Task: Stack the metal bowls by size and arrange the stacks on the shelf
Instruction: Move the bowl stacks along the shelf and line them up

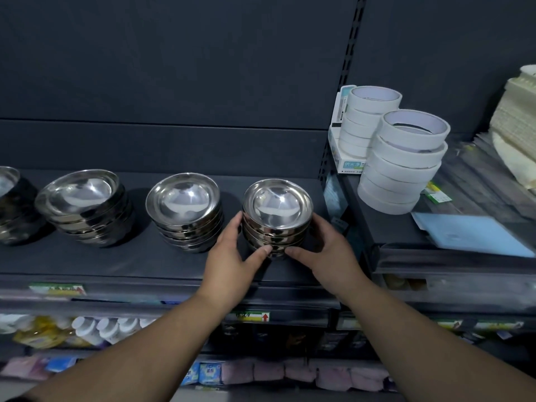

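Dark shelf (116, 262) runs across the view, with a dark back panel behind it. Four stacks of metal bowls stand on it in a row, well apart from each other. Far-left stack (11, 207) is cut off by the frame edge. The second stack (87, 207) looks the widest and leans slightly. The third stack (185, 216) is narrower, and the rightmost stack (277, 216) is the narrowest, sitting near the right end of the shelf by the upright. On the neighbouring shelf to the right: two columns of white tape rolls (403, 163), with a pale blue sheet (470, 233) lying in front. White-capped bottles (107, 329) sit on a lower shelf. Left hand (229, 262) grips the left side of the rightmost stack, fingers curled round it. Right hand (327, 253) grips the right side likewise. Both thumbs press the lower front of the stack, tips nearly meeting. A price label (252, 317) with a red arrow is on a lower shelf edge.
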Motion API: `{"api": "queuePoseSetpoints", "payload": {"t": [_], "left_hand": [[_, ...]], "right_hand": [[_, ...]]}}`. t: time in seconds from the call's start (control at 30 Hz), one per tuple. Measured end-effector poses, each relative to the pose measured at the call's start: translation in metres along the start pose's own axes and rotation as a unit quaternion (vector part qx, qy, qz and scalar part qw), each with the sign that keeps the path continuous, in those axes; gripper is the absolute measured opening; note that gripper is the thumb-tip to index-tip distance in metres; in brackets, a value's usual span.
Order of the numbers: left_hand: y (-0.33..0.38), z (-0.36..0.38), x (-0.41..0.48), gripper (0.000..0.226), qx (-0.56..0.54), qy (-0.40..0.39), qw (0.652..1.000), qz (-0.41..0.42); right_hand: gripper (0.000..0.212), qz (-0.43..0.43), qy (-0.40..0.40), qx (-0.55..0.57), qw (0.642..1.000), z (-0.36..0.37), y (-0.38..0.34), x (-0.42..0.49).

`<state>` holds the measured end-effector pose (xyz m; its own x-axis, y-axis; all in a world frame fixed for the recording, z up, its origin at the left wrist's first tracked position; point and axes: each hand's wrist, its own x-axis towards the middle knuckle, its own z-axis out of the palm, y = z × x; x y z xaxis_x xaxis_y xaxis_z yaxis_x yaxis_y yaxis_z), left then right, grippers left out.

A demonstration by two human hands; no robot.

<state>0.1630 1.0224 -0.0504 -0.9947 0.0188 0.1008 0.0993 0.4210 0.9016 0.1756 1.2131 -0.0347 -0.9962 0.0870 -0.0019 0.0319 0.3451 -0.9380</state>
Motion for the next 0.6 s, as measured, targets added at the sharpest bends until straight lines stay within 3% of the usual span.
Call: {"api": "queuePoseSetpoints", "payload": {"t": [0.43,0.5,0.6], "left_hand": [[0.003,0.003,-0.004,0.089,-0.063,-0.015,0.998,-0.005],[0.010,0.001,-0.004,0.092,-0.092,-0.022,0.996,0.003],[0.018,0.000,0.000,0.097,-0.106,-0.015,0.994,0.011]], "right_hand": [[0.089,-0.016,-0.014,0.002,1.000,-0.002,-0.001,0.000],[0.097,-0.011,-0.018,0.029,0.999,0.001,-0.004,-0.001],[0.091,0.010,-0.001,0.096,0.995,0.003,-0.014,0.001]]}}
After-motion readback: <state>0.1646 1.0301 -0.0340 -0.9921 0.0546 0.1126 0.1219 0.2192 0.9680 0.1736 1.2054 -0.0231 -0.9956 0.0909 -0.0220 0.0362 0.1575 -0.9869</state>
